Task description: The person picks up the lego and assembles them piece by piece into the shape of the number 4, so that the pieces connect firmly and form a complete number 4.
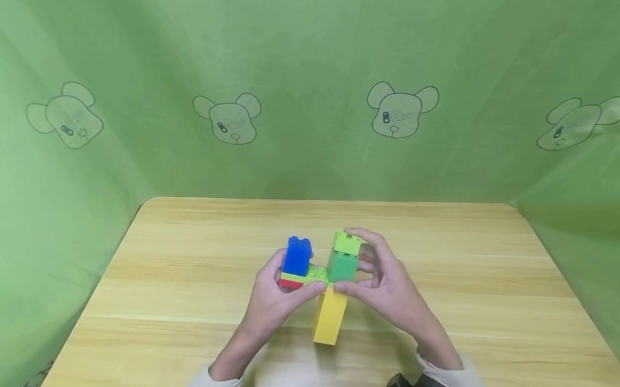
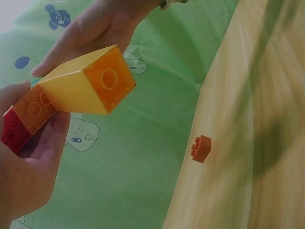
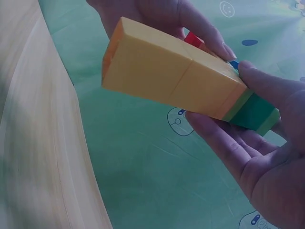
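Both hands hold one joined build of toy building bricks above the table. My left hand grips its left arm, where a blue brick stands on a light green plate with a red brick beneath. My right hand grips the other side, around a dark green brick topped by a light green brick. A yellow brick column hangs below, its hollow underside facing the left wrist camera. Beside the red one, an orange brick shows from underneath. Both thumbs press near the column's top.
A loose orange brick lies on the wooden table in the left wrist view; the head view does not show it. Green cloth with printed bear heads encloses the table's back and sides.
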The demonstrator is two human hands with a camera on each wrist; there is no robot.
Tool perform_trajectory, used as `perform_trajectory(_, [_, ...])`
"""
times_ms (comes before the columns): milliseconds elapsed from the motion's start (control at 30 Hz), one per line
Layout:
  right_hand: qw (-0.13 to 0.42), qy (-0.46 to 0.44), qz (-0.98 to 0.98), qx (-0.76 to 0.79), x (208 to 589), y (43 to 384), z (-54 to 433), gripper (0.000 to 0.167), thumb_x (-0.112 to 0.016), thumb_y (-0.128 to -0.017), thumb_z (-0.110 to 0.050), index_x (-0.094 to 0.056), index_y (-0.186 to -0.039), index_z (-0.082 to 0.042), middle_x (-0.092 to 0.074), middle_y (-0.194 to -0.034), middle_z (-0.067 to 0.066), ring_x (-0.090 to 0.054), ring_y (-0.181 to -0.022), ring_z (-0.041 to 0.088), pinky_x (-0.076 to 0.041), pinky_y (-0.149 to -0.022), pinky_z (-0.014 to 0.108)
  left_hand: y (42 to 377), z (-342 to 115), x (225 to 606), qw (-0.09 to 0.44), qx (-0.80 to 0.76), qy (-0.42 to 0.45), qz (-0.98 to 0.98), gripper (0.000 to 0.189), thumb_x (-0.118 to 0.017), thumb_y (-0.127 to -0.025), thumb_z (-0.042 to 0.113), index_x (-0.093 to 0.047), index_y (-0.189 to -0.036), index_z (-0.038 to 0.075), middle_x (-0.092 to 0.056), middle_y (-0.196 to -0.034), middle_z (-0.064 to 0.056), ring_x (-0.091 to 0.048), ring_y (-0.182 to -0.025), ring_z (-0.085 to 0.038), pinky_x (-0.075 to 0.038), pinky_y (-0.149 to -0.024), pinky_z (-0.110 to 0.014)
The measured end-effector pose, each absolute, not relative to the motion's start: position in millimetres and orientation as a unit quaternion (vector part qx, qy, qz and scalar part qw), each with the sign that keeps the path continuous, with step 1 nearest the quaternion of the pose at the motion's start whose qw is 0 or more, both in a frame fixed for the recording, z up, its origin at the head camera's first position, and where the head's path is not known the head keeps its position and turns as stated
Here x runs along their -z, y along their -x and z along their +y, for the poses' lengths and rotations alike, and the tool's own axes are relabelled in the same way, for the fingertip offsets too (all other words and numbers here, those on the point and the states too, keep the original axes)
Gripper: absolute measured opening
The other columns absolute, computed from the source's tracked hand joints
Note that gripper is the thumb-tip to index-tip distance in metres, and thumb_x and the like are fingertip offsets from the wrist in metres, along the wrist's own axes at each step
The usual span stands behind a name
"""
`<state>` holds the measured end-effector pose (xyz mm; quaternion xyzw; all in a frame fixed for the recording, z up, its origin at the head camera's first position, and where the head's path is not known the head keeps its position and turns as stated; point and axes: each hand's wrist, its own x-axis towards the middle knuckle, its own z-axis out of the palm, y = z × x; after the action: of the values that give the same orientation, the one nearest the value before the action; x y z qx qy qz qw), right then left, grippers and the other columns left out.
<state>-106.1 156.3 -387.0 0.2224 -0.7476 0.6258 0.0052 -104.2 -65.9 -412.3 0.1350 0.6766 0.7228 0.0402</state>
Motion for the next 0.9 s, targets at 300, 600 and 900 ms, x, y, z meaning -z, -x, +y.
perform_trajectory(300, [0.006, -0.237, -0.726, -0.645, 388.8, 106.5, 156.5, 0.075, -0.075, -0.087, 0.012, -0.036, -0.150, -0.002, -0.056, -0.137, 0.028, -0.070, -0.110, 0.018, -0.065, -0.077, 0.043, 103.9, -66.2, 412.2, 0.041, -0.719, -0.131, 0.681, 0.060, -0.084, -0.088, 0.021, -0.057, -0.140, 0.007, -0.069, -0.124, -0.012, -0.072, -0.100, -0.027, -0.064, -0.082, -0.043])
perform_trajectory(600, [0.021, -0.250, -0.721, -0.646, 390.1, 107.4, 157.2, 0.071, -0.075, -0.086, 0.014, -0.041, -0.147, -0.001, -0.059, -0.132, 0.028, -0.071, -0.107, 0.020, -0.065, -0.075, 0.044, 103.9, -65.9, 412.9, 0.046, -0.721, -0.129, 0.679, 0.060, -0.083, -0.089, 0.019, -0.057, -0.141, 0.007, -0.069, -0.126, -0.013, -0.072, -0.100, -0.027, -0.064, -0.083, -0.041])
perform_trajectory(900, [0.031, -0.254, -0.720, -0.645, 391.8, 108.2, 159.0, 0.068, -0.074, -0.086, 0.015, -0.046, -0.145, -0.003, -0.061, -0.129, 0.029, -0.072, -0.104, 0.020, -0.065, -0.072, 0.044, 104.3, -64.9, 415.0, 0.044, -0.721, -0.132, 0.679, 0.059, -0.084, -0.088, 0.020, -0.058, -0.139, 0.008, -0.068, -0.128, -0.012, -0.072, -0.102, -0.027, -0.064, -0.083, -0.042])
